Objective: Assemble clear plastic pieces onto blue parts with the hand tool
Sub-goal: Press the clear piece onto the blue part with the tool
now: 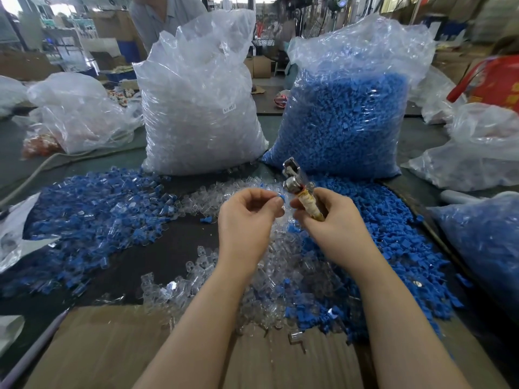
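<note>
Cardboard sheet (118, 349) nearest us. Beyond it our left hand (247, 217) pinches blue part (281, 198); right hand (331, 217) grips hand tool (302, 192), head up. Clear plastic pieces (283, 265) heaped below both hands.

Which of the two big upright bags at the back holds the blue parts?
The bag on the right, behind the hand tool, is packed with blue parts. The left bag holds only clear pieces.

Single head-worn view, wide-angle, looking forward and down from above the table (179, 248). Both forearms enter from bottom edge; hands sit close, near centre. Two upright bags (202, 108) farther back; workshop behind, edges curved.
</note>
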`<action>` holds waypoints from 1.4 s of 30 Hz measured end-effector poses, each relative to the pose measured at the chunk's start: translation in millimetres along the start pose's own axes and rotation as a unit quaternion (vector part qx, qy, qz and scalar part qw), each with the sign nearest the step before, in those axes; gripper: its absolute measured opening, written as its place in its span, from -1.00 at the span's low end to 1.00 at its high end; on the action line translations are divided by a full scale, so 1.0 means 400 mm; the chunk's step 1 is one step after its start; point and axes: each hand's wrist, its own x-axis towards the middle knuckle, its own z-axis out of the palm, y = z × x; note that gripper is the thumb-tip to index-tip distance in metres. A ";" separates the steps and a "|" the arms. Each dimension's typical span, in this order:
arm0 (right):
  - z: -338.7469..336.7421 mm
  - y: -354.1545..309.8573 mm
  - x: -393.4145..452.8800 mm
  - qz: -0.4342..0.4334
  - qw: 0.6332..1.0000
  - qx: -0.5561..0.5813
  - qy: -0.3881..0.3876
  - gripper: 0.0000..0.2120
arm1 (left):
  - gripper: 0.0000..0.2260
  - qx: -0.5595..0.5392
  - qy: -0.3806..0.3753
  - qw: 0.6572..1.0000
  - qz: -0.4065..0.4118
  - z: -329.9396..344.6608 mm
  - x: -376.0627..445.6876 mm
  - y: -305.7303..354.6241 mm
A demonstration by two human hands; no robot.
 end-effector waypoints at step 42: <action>-0.027 0.012 -0.003 0.026 0.979 -0.199 -0.034 -0.92 | -0.93 -0.333 0.157 0.911 -0.184 -0.151 0.067 0.003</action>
